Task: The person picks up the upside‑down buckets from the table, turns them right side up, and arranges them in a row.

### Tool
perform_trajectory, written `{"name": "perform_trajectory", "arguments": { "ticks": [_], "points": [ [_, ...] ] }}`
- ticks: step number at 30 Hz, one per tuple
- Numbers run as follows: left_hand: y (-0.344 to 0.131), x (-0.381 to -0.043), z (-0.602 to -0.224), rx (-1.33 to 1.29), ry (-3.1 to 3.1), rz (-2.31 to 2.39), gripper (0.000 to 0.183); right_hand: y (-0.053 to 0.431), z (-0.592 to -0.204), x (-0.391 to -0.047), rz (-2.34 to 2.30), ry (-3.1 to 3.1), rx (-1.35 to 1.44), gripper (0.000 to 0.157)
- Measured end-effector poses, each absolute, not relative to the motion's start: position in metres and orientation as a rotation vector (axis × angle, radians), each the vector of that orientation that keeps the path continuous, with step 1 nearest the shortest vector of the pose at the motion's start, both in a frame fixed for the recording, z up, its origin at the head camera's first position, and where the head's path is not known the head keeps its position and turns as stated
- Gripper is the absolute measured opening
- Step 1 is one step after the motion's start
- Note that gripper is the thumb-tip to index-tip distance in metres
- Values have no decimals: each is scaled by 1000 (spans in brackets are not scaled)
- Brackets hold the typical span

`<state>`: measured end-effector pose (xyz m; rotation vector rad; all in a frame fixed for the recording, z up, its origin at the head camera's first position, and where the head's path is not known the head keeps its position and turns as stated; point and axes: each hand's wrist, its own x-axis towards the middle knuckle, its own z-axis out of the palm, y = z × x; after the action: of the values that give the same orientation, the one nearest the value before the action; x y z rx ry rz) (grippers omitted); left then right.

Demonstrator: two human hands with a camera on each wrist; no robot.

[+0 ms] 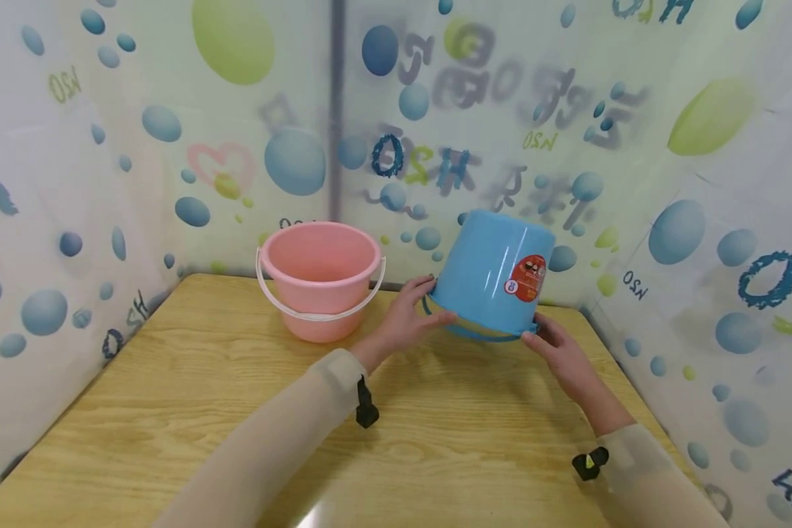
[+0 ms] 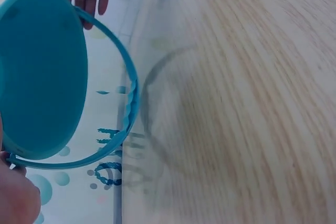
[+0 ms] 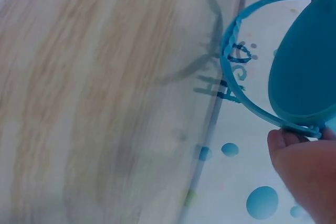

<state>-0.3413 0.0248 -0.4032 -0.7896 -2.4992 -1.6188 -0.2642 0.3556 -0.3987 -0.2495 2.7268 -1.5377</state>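
Note:
A blue bucket (image 1: pixel 491 268) is held upside down and tilted above the table, with a red label (image 1: pixel 526 279) on its side. My left hand (image 1: pixel 405 320) grips it at the left of the rim, and my right hand (image 1: pixel 563 357) grips the right of the rim by the handle joint. Its blue handle (image 2: pixel 132 100) hangs in an arc below the mouth, as both wrist views show. The bucket's inside (image 3: pixel 307 72) shows nothing in it. To the left, a pink bucket (image 1: pixel 320 290) stands upright, its white handle (image 1: pixel 320 317) lowered across the front.
Beneath both buckets is a wood-grain table (image 1: pixel 396 440). Curtain-like walls (image 1: pixel 297 95) with printed bubbles and letters close off its back and sides. The pink bucket stands near the back edge, close beside my left hand.

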Motion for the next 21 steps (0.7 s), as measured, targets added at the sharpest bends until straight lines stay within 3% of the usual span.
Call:
{"name": "perform_trajectory", "arguments": {
  "ticks": [12, 21],
  "points": [
    [15, -338, -395, -861, -2479, -1595, 77, 351, -390, -263, -1652, 2729, -232, 64],
    [13, -339, -388, -934, -2341, -1766, 76, 345, -390, -262, -1672, 2724, -296, 67]
  ]
}}
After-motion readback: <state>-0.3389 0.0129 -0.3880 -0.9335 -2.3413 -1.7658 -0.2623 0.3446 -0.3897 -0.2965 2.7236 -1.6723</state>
